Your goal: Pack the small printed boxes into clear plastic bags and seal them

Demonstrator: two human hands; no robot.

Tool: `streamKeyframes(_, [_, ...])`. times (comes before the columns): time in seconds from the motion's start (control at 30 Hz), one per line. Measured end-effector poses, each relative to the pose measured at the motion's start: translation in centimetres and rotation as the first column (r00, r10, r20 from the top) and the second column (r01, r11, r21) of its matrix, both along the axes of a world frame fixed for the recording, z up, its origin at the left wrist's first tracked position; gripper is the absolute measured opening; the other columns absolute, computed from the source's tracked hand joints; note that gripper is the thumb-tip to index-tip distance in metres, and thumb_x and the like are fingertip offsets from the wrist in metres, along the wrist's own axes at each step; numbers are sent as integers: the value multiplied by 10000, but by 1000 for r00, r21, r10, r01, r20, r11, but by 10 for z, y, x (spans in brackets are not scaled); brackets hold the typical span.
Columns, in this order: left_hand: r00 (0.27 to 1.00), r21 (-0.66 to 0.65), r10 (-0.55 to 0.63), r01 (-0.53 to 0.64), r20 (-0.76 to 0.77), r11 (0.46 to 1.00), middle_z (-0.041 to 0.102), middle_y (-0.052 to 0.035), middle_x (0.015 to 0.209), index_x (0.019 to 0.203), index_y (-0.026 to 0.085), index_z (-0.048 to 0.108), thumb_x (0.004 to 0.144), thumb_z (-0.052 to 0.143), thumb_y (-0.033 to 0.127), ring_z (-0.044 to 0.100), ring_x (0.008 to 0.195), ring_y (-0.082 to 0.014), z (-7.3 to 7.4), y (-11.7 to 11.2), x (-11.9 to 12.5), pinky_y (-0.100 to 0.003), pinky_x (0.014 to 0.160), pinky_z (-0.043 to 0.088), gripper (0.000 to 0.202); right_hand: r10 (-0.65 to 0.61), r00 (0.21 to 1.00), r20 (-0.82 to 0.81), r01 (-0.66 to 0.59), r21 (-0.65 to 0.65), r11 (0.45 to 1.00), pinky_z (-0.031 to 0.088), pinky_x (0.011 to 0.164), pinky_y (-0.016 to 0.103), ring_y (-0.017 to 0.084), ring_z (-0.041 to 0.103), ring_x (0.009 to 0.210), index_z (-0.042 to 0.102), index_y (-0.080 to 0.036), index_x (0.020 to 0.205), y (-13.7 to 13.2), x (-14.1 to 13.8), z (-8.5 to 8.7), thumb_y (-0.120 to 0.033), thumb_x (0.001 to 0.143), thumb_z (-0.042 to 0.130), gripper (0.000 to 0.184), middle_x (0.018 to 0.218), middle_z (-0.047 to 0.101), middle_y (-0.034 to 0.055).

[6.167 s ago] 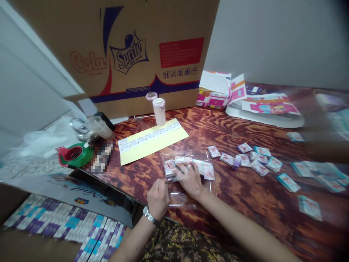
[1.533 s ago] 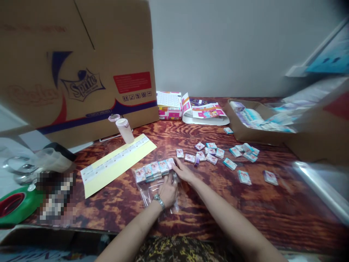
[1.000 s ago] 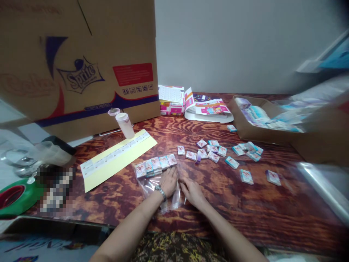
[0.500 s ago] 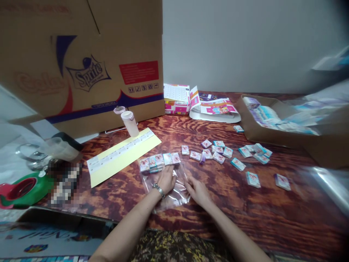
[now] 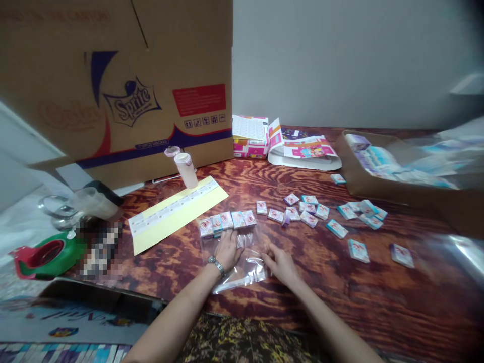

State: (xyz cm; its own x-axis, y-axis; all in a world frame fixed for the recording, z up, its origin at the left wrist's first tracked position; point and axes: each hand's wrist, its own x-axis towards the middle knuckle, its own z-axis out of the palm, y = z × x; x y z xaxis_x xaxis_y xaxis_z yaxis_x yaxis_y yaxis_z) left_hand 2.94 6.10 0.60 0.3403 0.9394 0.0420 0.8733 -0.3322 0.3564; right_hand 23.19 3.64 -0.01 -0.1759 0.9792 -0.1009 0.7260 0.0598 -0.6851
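A clear plastic bag (image 5: 240, 277) lies flat on the wooden table in front of me. A row of small printed boxes (image 5: 226, 220) stands at its far end, seemingly inside the bag. My left hand (image 5: 227, 252), with a metal watch at the wrist, rests on the bag, its fingers stretched toward the near side of the row. On the right side, my right hand (image 5: 280, 263) pinches the bag's edge between thumb and fingers. Several loose small boxes (image 5: 309, 219) are scattered to the right of the row.
A yellow label sheet (image 5: 177, 214) and a pink bottle (image 5: 186, 171) lie left of the row. Behind them rises a large carton (image 5: 159, 45). At right is an open box (image 5: 378, 186) of wrapped packs; at left, a green tape dispenser (image 5: 71, 249) and a kettle (image 5: 56, 206).
The whole view has shifted slightly, so things appear farther right. My left hand still lies on the bag, and my right hand keeps to its right edge.
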Motion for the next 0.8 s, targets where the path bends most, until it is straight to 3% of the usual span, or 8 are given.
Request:
streamKeyframes(0.1, [999, -15, -29, 28, -38, 999, 458, -157, 1200, 1210, 99, 392, 768, 521, 297, 415, 1100, -265, 6, -6, 2, -410, 936, 354, 500, 1, 999, 51, -2, 28, 1000, 376, 504, 240, 163, 570, 548, 555, -199, 824, 0, 4, 7, -405, 829, 427, 242, 588, 585, -15])
streamKeyframes(0.2, [992, -47, -78, 74, -95, 996, 484, -153, 1202, 1183, 120, 445, 774, 515, 285, 430, 1096, -271, 15, -25, 1, -403, 900, 383, 447, -58, 987, 147, 18, 257, 966, 441, 668, 310, 222, 596, 798, 551, -193, 1036, -11, 2, 21, -394, 845, 432, 301, 859, 630, 74])
streamKeyframes(0.27, [986, -75, -93, 83, -140, 994, 574, -149, 1043, 1054, 124, 540, 795, 468, 220, 485, 1001, -274, 23, -41, -3, -421, 832, 415, 286, 48, 976, 213, -129, 384, 914, 432, 769, 335, 228, 566, 883, 572, -193, 1020, -22, -8, 30, -326, 865, 423, 253, 928, 607, 107])
streamKeyframes(0.37, [976, -90, -97, 81, -193, 993, 612, -124, 836, 859, 142, 597, 816, 396, 134, 524, 857, -255, 37, -64, -14, -449, 790, 424, 205, 374, 877, 301, -467, 348, 813, 452, 754, 307, 192, 561, 806, 605, -208, 902, -33, -35, 32, -203, 870, 398, 209, 831, 604, 78])
streamKeyframes(0.47, [979, 29, -69, 75, -190, 997, 605, -91, 815, 879, 178, 593, 851, 361, 147, 525, 811, -222, 53, -82, -29, -415, 775, 442, 236, 444, 814, 374, -568, 352, 744, 482, 763, 317, 194, 564, 854, 585, -193, 1022, -25, -68, 20, -120, 851, 405, 259, 925, 623, 75])
streamKeyframes(0.53, [996, 208, 45, -27, -83, 978, 595, -91, 887, 980, 203, 571, 863, 376, 190, 525, 870, -222, 60, -88, -40, -399, 798, 448, 228, 436, 800, 413, -593, 429, 682, 467, 862, 348, 216, 528, 1022, 520, -153, 1167, -9, -85, 10, -70, 841, 386, 362, 1129, 579, 110])
streamKeyframes(0.63, [935, 364, 265, -337, 234, 868, 523, -117, 1117, 1165, 209, 464, 841, 458, 257, 464, 1083, -244, 60, -85, -58, -426, 939, 390, 328, 423, 796, 433, -605, 540, 586, 398, 980, 401, 242, 357, 1244, 390, -94, 1306, 18, -102, 1, -15, 831, 327, 485, 1337, 417, 155])
streamKeyframes(0.8, [655, -21, 470, -570, 592, 821, 416, -136, 1289, 1273, 172, 344, 815, 503, 377, 401, 1202, -246, 29, -48, -85, -432, 994, 358, 526, 397, 806, 438, -591, 593, 547, 347, 1023, 445, 255, 292, 1286, 335, -67, 1345, 49, -117, 0, -11, 848, 286, 502, 1352, 394, 170])
